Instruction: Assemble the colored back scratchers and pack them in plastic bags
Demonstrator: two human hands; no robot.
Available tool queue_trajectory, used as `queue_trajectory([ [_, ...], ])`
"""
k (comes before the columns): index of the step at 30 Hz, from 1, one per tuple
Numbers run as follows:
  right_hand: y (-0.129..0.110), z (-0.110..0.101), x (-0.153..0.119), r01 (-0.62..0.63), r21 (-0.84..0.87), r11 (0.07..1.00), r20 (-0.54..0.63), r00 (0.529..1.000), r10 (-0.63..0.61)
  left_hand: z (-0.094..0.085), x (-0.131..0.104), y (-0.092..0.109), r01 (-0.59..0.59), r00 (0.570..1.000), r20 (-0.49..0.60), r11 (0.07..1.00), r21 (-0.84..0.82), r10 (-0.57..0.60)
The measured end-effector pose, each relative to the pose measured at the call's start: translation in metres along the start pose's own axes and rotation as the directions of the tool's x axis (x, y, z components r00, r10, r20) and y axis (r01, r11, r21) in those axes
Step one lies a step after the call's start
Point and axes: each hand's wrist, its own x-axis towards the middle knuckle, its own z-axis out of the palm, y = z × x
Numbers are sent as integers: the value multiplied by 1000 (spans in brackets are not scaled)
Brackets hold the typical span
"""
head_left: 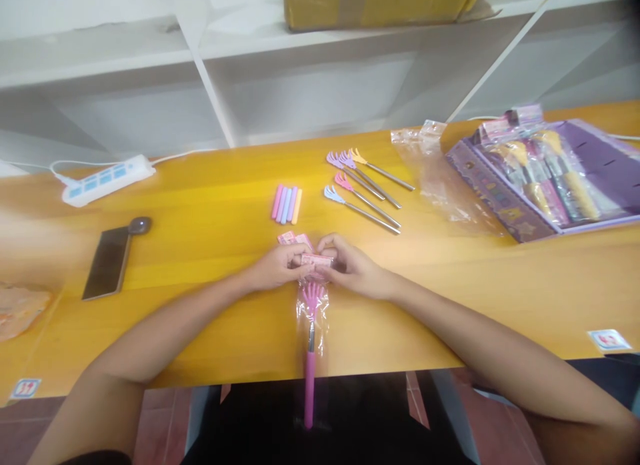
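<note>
My left hand (283, 266) and my right hand (353, 268) pinch the two sides of a small pink header card (317, 259) at the top of a clear bag. Inside the bag is a pink back scratcher (311, 358), claw up, its handle hanging past the table's front edge. More pink cards (294, 239) lie just behind my left hand. Farther back are several short pastel handles (287, 205) in a row. To their right lie several scratcher rods (370, 211) with purple, yellow, pink and blue claws.
A purple display box (530, 215) with bagged scratchers is at the right, beside clear bags (440, 178). At the left are a power strip (110, 180), a phone (106, 263) and a dark round object (140, 225). A shelf with a carton (380, 5) stands behind the table (200, 251).
</note>
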Motion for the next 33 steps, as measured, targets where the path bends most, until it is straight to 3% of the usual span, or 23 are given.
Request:
queue_trajectory([
  [9, -12, -8, -1, 63, -87, 994, 150, 988, -50, -3, 0, 6, 44, 998, 55, 999, 1, -44],
  [20, -18, -11, -2, -25, -93, 995, 200, 979, 43, -6, -1, 12, 56, 990, 125, 998, 27, -59],
  [25, -18, -17, -3, -14, -33, 999, 269, 963, 23, -10, -3, 15, 61, 985, 158, 998, 35, -66],
  [28, -20, -24, -4, -78, 26, 997, 297, 953, 67, -8, -4, 21, 50, 978, 201, 999, 14, -52],
  [30, -23, -25, -6, -168, -35, 985, 359, 918, 169, -6, -5, 25, 43, 969, 244, 999, 7, -43],
  [33, -30, -17, -9, -265, -254, 930, 463, 811, 357, -5, -6, 27, 18, 976, 217, 1000, -1, -17],
])
